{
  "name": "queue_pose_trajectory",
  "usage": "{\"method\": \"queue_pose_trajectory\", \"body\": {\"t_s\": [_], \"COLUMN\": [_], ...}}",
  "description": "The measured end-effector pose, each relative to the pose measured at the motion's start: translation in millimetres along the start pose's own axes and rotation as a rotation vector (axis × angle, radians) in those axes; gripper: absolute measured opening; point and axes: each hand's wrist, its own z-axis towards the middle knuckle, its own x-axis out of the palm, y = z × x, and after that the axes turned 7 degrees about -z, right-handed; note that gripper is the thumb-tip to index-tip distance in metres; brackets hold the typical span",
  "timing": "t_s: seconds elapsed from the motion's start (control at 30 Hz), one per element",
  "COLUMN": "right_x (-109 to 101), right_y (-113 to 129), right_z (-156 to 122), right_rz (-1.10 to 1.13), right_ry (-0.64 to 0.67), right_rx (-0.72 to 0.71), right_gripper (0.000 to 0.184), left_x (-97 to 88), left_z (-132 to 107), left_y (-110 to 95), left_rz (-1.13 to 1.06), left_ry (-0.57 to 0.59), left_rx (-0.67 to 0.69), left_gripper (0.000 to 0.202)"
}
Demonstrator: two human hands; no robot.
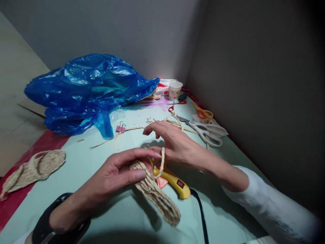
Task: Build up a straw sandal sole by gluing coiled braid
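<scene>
My left hand point(127, 169) grips a coiled straw braid point(158, 196), thumb on top, fingers partly hidden behind it. The coil is long and narrow, and its near end tilts down toward me. From it a loose braid end rises past my left index fingertip and in front of my right hand point(175, 142). The right hand's fingers reach left, parted from its thumb; whether it touches the braid end is unclear. Under both hands lies a yellow glue gun point(175, 183) with a red switch, its front part hidden. Beside it shows an orange piece point(161, 182).
A blue plastic bag point(93, 91) fills the back left. A woven straw sole point(38, 169) lies at left. Behind my hands are a pink binder clip point(120, 127) on a braid, white-handled scissors point(208, 132), orange-handled scissors point(202, 111) and a paper cup point(175, 90). A black cord point(201, 210) runs toward me.
</scene>
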Motion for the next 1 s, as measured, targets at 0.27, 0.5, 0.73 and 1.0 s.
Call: {"method": "queue_pose_trajectory", "body": {"t_s": [0.27,0.5,0.73,1.0], "right_x": [-22.8,-20.0,-25.0,-51.0], "right_y": [20.4,15.7,19.0,-6.0], "right_z": [35.8,52.8,48.2,-16.2], "right_rz": [-0.168,-0.148,-0.11,0.055], "right_ry": [0.217,0.257,0.29,0.112], "right_rx": [-0.066,-0.266,-0.279,0.187], "right_gripper": [0.041,0.051,0.06,0.025], "left_x": [-1.3,-4.4,-5.1,-21.8], "left_z": [-2.1,-1.9,-1.2,-5.6], "left_y": [-5.2,-7.0,-12.2,-20.1], "left_rz": [-0.128,-0.178,-0.119,0.048], "left_ry": [-0.003,0.09,0.079,-0.165], "left_rx": [-0.004,-0.001,0.02,0.249], "left_gripper": [0.032,0.021,0.015,0.013]}}
